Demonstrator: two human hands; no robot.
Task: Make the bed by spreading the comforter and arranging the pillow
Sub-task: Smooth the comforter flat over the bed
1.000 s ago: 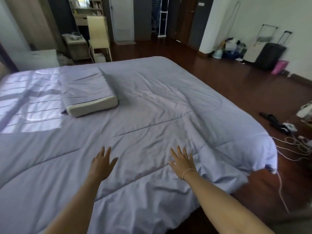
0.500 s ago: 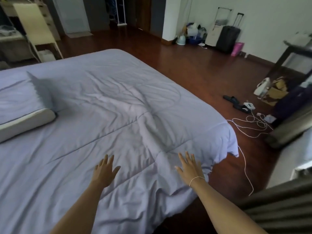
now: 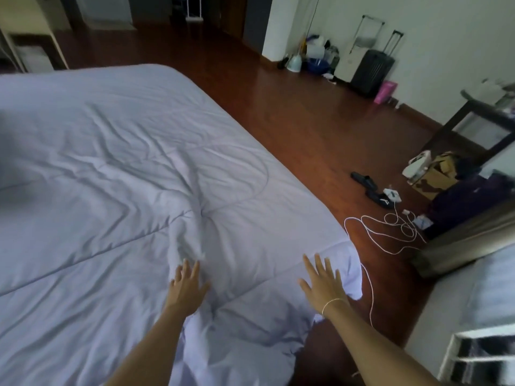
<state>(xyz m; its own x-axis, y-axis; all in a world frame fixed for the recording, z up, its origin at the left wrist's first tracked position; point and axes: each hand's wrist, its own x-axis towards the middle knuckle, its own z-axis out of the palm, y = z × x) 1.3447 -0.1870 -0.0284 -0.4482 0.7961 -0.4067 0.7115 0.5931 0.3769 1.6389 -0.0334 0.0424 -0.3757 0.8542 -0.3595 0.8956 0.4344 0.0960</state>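
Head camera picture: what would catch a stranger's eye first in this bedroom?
A wide lilac comforter covers the bed and fills the left of the view, creased toward its near corner. Two bare hands lie flat and open on that corner, the left hand on a ridge of wrinkles and the right hand by the edge. On the dark wood floor to the right, a white cable lies in loose loops.

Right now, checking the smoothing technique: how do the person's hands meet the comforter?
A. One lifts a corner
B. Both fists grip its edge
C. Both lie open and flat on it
C: the left hand and right hand rest with fingers spread on the comforter, pinching nothing.
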